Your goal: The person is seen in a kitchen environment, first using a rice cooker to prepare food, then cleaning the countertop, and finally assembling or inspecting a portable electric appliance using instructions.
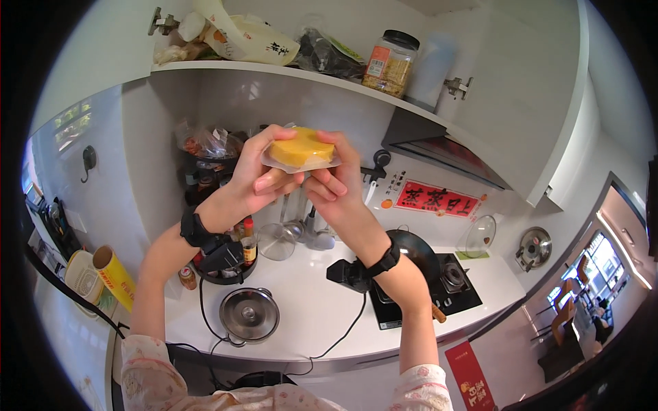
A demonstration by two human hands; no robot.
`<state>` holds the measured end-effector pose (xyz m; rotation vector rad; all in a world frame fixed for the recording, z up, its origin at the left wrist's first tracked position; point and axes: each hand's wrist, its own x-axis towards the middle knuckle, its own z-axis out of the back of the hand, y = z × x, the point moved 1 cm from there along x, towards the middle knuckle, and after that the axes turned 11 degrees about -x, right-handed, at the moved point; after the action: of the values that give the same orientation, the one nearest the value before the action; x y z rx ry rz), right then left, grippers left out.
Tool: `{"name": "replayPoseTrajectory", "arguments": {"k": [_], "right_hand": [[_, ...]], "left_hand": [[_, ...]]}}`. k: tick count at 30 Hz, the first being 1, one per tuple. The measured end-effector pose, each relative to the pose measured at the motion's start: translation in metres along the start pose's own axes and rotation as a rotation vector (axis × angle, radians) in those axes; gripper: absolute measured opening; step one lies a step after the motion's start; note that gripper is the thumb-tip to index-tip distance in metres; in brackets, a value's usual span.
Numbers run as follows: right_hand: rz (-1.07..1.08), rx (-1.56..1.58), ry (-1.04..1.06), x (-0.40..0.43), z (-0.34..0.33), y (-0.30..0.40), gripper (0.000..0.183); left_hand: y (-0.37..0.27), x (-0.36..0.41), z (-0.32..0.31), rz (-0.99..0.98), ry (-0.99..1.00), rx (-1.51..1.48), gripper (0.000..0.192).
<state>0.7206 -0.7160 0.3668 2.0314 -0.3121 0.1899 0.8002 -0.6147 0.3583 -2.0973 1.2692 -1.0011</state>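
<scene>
Between my two raised hands is a yellow, flat block of food in clear plastic wrapping (302, 147), which I cannot identify more closely. My left hand (262, 167) grips its left side, thumb on top and fingers underneath. On the other side my right hand (336, 169) has its thumb on the upper face and its fingers curled below. Both hands are above the counter, in front of the wall and below the open cabinet. Each wrist wears a black strap with a small black device and a cable.
The overhead cabinet shelf (329, 79) bears bags and a plastic jar with a black lid (391, 62). Below are a lidded steel pot (249, 314), a wok (414, 251) on a gas hob (462, 298), and a seasoning rack (226, 277). An open cabinet door (519, 97) hangs at right.
</scene>
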Motion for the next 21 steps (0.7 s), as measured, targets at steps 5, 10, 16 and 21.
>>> {"name": "replayPoseTrajectory", "arguments": {"k": [5,10,16,21], "right_hand": [[0.053,0.017,0.051,0.002,-0.004,-0.005,0.026],[0.072,0.005,0.042,0.008,0.005,-0.013,0.025],[0.095,0.035,0.152,0.025,0.023,-0.008,0.027],[0.055,-0.344,-0.016,0.053,0.07,0.027,0.043]], "left_hand": [[0.003,0.0,0.002,-0.05,0.057,-0.093,0.044],[0.008,0.01,0.02,-0.061,0.168,-0.14,0.047],[0.003,0.017,0.021,-0.107,0.126,-0.034,0.044],[0.002,0.037,0.02,-0.09,-0.068,0.251,0.033]]}}
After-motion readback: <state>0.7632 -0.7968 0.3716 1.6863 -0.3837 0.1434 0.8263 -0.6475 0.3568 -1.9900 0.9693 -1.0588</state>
